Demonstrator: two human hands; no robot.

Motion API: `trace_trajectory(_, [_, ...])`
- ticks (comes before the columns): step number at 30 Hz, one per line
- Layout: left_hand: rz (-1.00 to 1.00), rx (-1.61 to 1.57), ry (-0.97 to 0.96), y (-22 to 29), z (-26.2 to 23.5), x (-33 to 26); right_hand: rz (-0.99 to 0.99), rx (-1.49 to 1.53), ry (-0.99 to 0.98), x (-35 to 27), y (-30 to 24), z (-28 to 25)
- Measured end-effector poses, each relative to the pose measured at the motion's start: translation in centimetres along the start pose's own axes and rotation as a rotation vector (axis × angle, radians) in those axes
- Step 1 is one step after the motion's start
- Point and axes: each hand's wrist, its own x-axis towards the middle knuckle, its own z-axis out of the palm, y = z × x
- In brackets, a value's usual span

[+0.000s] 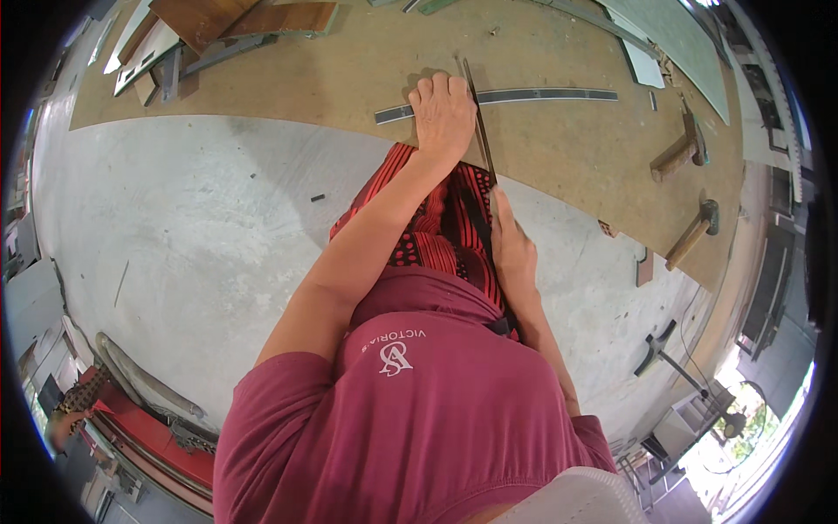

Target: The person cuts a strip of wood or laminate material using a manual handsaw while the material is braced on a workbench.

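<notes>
A long, narrow dark strip (550, 95) with light edges lies across the brown work board. Bent over its left part, the fingers of my left hand (443, 118) are closed on the strip and hold it against the board. My right hand (513, 246) is low and close to my body, closed at the near end of a long, thin dark saw (483, 131). The saw's handle is mostly hidden by that hand. Its blade points away from me and crosses the strip just right of my left hand. Whether the blade has cut into the strip cannot be seen.
Two wooden-handled hammers, a farther hammer (676, 159) and a nearer hammer (691, 237), lie on the board's right side. Brown and white offcuts (201, 22) are piled far left. A pale panel (690, 52) lies far right. A black T-shaped stand (655, 349) is on the floor.
</notes>
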Motion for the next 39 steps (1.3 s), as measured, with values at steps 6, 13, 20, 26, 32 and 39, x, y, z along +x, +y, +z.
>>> trace_trajectory(6, [-0.008, 0.001, 0.006, -0.1, 0.0, 0.2, -0.040, 0.070, 0.108, -1.1, -0.2, -0.1])
trace_trajectory(13, [0.011, -0.012, 0.004, 0.2, 0.3, 0.0, -0.093, 0.058, 0.106, 6.2, -2.0, -0.6])
trace_trajectory(20, [-0.012, -0.013, 0.000, 0.0, 0.2, 0.0, -0.060, 0.122, 0.074, -1.9, 1.0, 0.1])
trace_trajectory(26, [-0.018, 0.003, 0.000, 0.0, -0.2, 0.2, 0.075, 0.102, -0.071, -0.1, -0.2, -0.9])
trace_trajectory(32, [-0.001, 0.007, 0.004, 0.1, 0.4, 0.0, -0.091, 0.098, 0.104, 6.1, -2.1, -0.3])
trace_trajectory(39, [-0.006, -0.002, 0.007, 0.0, 0.0, 0.2, -0.022, 0.150, 0.022, -1.9, 1.0, -0.2])
